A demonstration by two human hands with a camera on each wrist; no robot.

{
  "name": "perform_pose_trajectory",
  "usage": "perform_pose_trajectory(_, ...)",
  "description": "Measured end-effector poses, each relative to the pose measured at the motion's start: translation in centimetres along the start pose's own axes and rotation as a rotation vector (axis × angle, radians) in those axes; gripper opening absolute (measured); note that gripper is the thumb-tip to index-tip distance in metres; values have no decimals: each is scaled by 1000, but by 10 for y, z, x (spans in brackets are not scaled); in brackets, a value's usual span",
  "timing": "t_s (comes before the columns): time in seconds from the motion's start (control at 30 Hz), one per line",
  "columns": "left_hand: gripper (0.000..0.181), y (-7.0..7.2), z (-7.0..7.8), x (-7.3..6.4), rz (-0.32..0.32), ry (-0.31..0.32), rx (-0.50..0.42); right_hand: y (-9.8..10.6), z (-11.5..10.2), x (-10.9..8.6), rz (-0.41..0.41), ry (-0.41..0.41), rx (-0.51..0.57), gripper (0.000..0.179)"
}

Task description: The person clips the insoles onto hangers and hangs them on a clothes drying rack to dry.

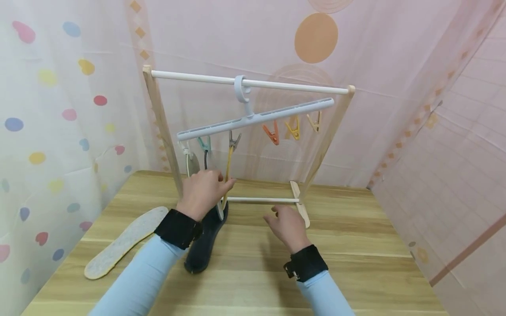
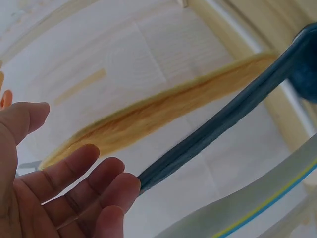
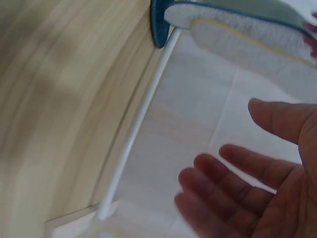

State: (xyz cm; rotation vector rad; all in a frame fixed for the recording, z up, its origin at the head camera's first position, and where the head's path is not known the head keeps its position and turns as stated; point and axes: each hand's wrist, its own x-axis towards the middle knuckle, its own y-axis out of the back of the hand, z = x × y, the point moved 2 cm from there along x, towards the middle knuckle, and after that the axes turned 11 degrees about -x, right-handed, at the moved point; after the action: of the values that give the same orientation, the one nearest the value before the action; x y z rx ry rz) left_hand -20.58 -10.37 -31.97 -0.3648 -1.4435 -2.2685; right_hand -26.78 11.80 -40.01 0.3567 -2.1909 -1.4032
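The yellow insole (image 1: 229, 160) hangs edge-on just beside the left hand (image 1: 203, 191), at its 1 o'clock; the left fingers are loosely spread and grip nothing, but whether they touch the insole, I cannot tell. The right hand (image 1: 287, 226), towards 4 o'clock, is also relaxed and holds nothing. Farther at 1 o'clock, a grey clip (image 1: 234, 140) carries the insole. The hanger (image 1: 254, 117) tilts, lower at 9 o'clock, probably from the insoles' weight there. In my judgement, a knock could pull the insole from its clip, or uneven load could shift the hanger along the rail (image 1: 189, 77).
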Motion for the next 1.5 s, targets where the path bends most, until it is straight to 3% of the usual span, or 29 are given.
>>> perform_pose_trajectory(0.2,49,-18,-13,-19,-16,2,13,-7,17,-10,-32,48,-16,31)
perform_pose_trajectory(0.33,47,-28,-20,-32,-68,3,2,-9,23,-15,-92,87,-58,32)
perform_pose_trajectory(0.5,42,-36,-28,-47,-244,67,-12,-10,28,-20,-199,105,-82,35)
perform_pose_trajectory(0.63,54,-39,-35,-61,-386,114,23,-11,28,-22,-275,118,-95,39)
perform_pose_trajectory(0.83,60,-41,-47,-79,-523,127,19,-13,26,-25,-368,97,-93,44)
perform_pose_trajectory(1.17,67,-28,-85,-92,-536,295,1,-13,24,-28,-437,55,-114,49)
perform_pose_trajectory(1.5,36,-8,-126,-99,-481,387,47,-15,24,-27,-489,31,-105,51)
